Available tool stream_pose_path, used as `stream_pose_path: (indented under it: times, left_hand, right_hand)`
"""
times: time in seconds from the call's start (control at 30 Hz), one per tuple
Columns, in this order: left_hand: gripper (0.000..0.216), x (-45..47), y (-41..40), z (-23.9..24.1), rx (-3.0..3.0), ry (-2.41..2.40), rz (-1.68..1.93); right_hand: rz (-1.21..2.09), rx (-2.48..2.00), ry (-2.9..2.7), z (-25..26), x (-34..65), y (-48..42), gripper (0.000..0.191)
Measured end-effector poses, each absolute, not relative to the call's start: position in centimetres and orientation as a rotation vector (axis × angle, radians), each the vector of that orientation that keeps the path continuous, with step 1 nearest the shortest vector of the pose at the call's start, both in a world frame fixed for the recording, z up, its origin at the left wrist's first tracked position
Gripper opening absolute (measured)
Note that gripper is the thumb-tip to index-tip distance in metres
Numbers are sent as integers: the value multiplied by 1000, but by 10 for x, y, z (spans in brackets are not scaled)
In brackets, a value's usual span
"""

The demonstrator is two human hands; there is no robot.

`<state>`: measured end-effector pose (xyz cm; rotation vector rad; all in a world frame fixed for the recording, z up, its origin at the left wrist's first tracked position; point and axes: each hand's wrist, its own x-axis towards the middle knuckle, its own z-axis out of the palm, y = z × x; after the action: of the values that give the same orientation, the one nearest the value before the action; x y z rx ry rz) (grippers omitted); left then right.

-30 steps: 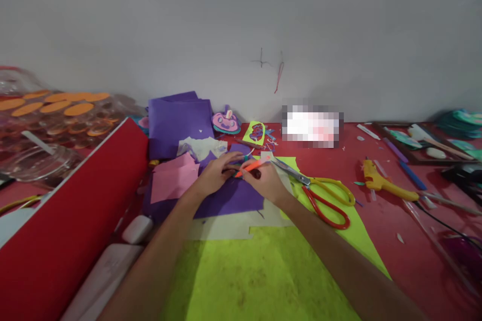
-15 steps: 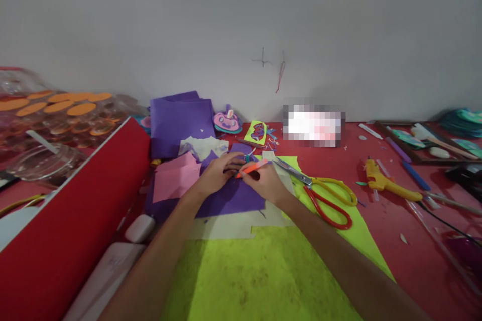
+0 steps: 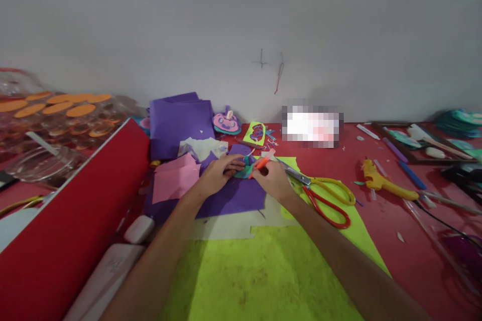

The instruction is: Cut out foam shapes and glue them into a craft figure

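My left hand [image 3: 219, 172] presses its fingers down on a small teal cut-out [image 3: 243, 172] lying on a purple foam sheet [image 3: 229, 197]. My right hand [image 3: 271, 179] is closed round an orange pen [image 3: 261, 163], tip down at the teal cut-out's right edge. Both hands work above a lime-green felt sheet [image 3: 259, 276] that covers the near table. Scissors with red and yellow handles [image 3: 324, 195] lie just right of my right hand.
A red roll [image 3: 71, 215] lies at the left, with clear containers of orange ovals [image 3: 56, 110] behind it. Purple folded sheets [image 3: 178, 120] and pink paper [image 3: 173, 179] sit beyond the hands. A yellow glue gun [image 3: 384, 183] and a tray of tools [image 3: 417, 141] are at the right.
My right hand has shifted slightly right and tipped the orange pen more upright, uncovering the teal cut-out. My left hand has stayed in place.
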<state>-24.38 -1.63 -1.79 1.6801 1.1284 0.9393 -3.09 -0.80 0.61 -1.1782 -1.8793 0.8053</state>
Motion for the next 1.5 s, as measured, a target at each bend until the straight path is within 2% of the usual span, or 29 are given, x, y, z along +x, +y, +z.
stream_pose_path:
  times: [0.17, 0.47, 0.7, 0.83, 0.93, 1.13, 1.27, 1.5]
  left_hand:
    - [55, -241, -17, -14, 1771, 1162, 915]
    - [62, -227, -22, -10, 2368, 1460, 842]
    - [45, -223, -24, -10, 2362, 1555, 618]
    - [45, -225, -22, -10, 2342, 1488, 738]
    - [42, -228, -19, -8, 2300, 1490, 987]
    - [45, -238, -15, -5, 1935, 1894, 1429]
    - [50, -240, -17, -6, 1817, 2114, 1505]
    - [45, -232, -22, -3, 2024, 2056, 1429]
  right_hand:
    - [749, -1226, -1837, 3, -28, -5, 13]
    - [669, -1273, -1644, 2, -21, -5, 17]
    - [697, -1257, -1555, -1, -22, -2, 18]
    - [716, -1224, -1516, 0, -22, -2, 22]
    - [731, -1183, -1498, -1, -21, -2, 24]
    - [792, -1110, -1606, -5, -22, 1, 16]
    - [846, -1090, -1695, -6, -24, 4, 15]
    - [824, -1108, -1799, -7, -24, 6, 16]
